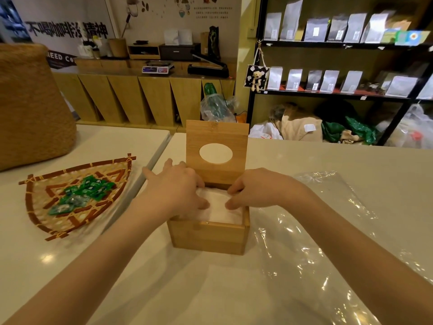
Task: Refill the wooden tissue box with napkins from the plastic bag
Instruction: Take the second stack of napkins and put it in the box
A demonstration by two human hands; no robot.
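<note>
Item: square light-wood tissue box (208, 238), standing at the centre of a pale cream table (187, 289), its hinged lid (216, 148) raised upright at the far side, an oval dispensing hole cut through the lid. Contents: a stack of white napkins (222, 212) filling the open box almost to the rim. Left hand (175, 188) lies palm-down over the left part of the stack, fingers spread and pressing on the napkins, the outer fingers reaching past the box's left wall toward the lid. Right hand (255, 188) comes in from the right, fingers curled together with the tips on the napkins' top; whether it pinches a sheet or only presses cannot be told. Beside the box, right: a clear crumpled plastic bag (316, 231), lying flat on the table, nothing visible inside. Left, on an adjoining white table: a fan-shaped woven bamboo tray (42, 221) holding small green-wrapped sweets (82, 193); behind it a large woven straw basket (28, 106). Nothing lies between the bag and the box. Background: a wooden counter (140, 95) bearing a digital scale (158, 68), and black shelving (328, 45) stocked with grey pouches.
</note>
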